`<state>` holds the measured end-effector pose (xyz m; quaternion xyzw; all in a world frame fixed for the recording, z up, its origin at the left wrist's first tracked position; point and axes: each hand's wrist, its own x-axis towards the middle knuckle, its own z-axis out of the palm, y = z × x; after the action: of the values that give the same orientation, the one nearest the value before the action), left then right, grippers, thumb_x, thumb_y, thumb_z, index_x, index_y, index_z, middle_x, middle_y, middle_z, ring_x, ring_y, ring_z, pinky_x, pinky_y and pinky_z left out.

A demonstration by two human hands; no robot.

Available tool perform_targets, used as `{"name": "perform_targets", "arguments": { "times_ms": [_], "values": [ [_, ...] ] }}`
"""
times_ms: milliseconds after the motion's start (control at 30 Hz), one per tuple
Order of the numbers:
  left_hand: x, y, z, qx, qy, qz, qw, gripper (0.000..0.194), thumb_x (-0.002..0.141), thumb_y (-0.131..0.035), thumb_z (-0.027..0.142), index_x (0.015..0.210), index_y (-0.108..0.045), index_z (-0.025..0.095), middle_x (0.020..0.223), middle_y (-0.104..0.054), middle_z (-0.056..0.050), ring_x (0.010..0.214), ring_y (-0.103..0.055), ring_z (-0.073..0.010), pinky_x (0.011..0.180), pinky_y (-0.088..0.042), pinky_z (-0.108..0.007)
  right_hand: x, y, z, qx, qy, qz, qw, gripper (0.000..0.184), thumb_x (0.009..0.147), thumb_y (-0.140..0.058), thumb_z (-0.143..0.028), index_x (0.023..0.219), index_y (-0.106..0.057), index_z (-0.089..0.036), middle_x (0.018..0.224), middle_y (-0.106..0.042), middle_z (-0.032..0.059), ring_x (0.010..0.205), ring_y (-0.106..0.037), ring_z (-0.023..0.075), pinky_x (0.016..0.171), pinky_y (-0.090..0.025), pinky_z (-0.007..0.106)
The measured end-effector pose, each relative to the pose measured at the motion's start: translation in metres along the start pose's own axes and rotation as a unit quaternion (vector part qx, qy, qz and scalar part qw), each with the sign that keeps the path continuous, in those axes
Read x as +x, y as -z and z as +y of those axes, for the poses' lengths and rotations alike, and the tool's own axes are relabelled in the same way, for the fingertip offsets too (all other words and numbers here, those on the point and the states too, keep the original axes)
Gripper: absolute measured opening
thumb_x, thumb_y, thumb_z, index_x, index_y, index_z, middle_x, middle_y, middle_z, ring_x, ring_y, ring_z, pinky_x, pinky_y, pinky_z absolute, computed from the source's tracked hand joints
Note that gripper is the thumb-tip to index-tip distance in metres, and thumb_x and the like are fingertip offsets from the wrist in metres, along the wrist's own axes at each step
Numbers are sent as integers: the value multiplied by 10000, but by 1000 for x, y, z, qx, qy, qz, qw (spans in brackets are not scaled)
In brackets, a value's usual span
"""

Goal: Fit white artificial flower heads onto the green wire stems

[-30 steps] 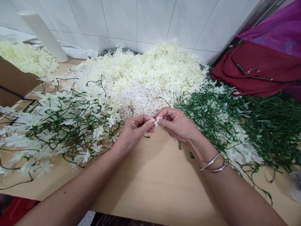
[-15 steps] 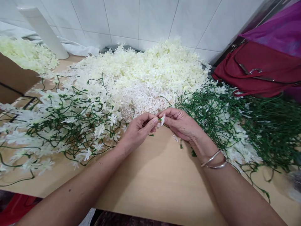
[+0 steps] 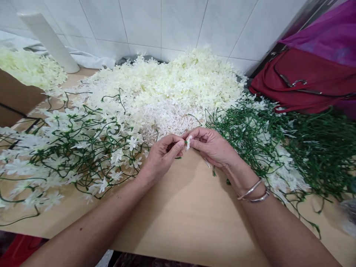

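Note:
Between my two hands is a small white artificial flower (image 3: 188,142) with a green base. My left hand (image 3: 164,152) pinches it at the green stem end with thumb and forefinger. From the other side, my right hand (image 3: 210,146) has thumb and fingertips closed on the white petals. Thin white stamens hang below my right fingers, partly hidden by the hand. Just behind both hands lies a heap of white stamens (image 3: 164,118). Stemmed white flowers (image 3: 83,144) spread out left of my left hand, and green stems (image 3: 244,129) lie beside my right hand.
Loose cream petals (image 3: 178,78) are heaped at the back against the tiled wall (image 3: 144,22). A red handbag (image 3: 300,81) stands at the right, behind more green stems (image 3: 325,148). A white roll (image 3: 48,42) and brown cardboard (image 3: 18,96) are at the left of the wooden table (image 3: 180,218).
The flower has turned slightly and its petals now face more toward my right fingers. Both hands stay nearly in place; the whole view has shifted a little.

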<state>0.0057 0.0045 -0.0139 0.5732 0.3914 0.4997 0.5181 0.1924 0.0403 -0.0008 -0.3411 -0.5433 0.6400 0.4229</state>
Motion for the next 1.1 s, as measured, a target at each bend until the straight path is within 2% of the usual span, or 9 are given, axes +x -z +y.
{"name": "perform_targets", "arguments": {
  "times_ms": [400, 500, 567, 633, 700, 767, 867, 1000, 1100],
  "values": [
    [-1, -1, 2, 7, 15, 5, 1000, 333, 915, -691, 506, 847, -664, 181, 734, -613, 3, 706, -587, -133, 697, -513, -245, 1, -1, -4, -16, -4, -14, 1000, 328, 687, -944, -430, 763, -725, -198, 939, -740, 34, 870, -663, 163, 857, -529, 324],
    [-1, -1, 11, 11, 16, 7, 1000, 362, 920, -686, 522, 820, -654, 175, 739, -609, 2, 701, -587, -124, 679, -510, -227, 1, 1, -12, -33, 9, 18, 999, 329, 690, -933, -443, 830, -744, -212, 867, -744, 17, 814, -657, 157, 817, -536, 312],
    [-2, 0, 18, 18, 17, 2, 1000, 375, 931, -674, 525, 812, -658, 170, 704, -608, 4, 666, -576, -117, 655, -503, -218, 1, 8, -18, -51, 63, 78, 994, 280, 719, -911, -413, 845, -752, -219, 889, -760, 20, 834, -669, 157, 848, -535, 311],
    [-3, 1, 22, 24, 29, -35, 999, 388, 949, -650, 528, 815, -675, 165, 652, -617, 1, 620, -575, -115, 628, -500, -217, 2, 17, -21, -71, 127, 155, 977, 213, 752, -877, -364, 847, -749, -223, 903, -766, 19, 858, -677, 160, 875, -528, 314],
    [-5, 3, 21, 28, 53, -106, 993, 393, 965, -620, 525, 845, -704, 161, 652, -654, -16, 595, -603, -119, 620, -519, -228, 3, 25, -22, -106, 166, 218, 956, 151, 780, -832, -314, 854, -738, -221, 867, -752, 13, 828, -668, 162, 842, -522, 316],
    [-7, 3, 18, 40, 77, -180, 980, 371, 971, -604, 502, 968, -745, 159, 750, -719, -46, 605, -653, -133, 620, -551, -251, 4, 30, -20, -170, 177, 243, 938, 103, 805, -787, -276, 863, -731, -211, 835, -734, 13, 784, -652, 164, 794, -514, 319],
    [-10, 3, 13, 137, 44, -228, 963, 343, 978, -595, 420, 1152, -758, 173, 927, -780, -87, 713, -716, -171, 662, -573, -286, 2, 30, -17, -304, 184, 214, 910, 68, 856, -727, -241, 901, -747, -195, 889, -743, 44, 817, -662, 186, 784, -507, 335],
    [-10, 3, 12, 263, -87, -188, 942, 274, 991, -588, 315, 1128, -774, 167, 1025, -795, -102, 805, -718, -181, 749, -562, -302, 0, 29, -16, -451, 203, 104, 863, 78, 892, -724, -238, 939, -776, -204, 1038, -769, 83, 995, -688, 233, 908, -492, 382],
    [-9, 4, 13, 280, -132, -147, 940, 236, 998, -596, 293, 1103, -767, 168, 1018, -789, -94, 820, -723, -176, 759, -565, -288, 0, 33, -17, -520, 195, 52, 830, 40, 862, -749, -177, 878, -773, -204, 927, -770, 71, 951, -674, 244, 927, -472, 401]
  ]
}}
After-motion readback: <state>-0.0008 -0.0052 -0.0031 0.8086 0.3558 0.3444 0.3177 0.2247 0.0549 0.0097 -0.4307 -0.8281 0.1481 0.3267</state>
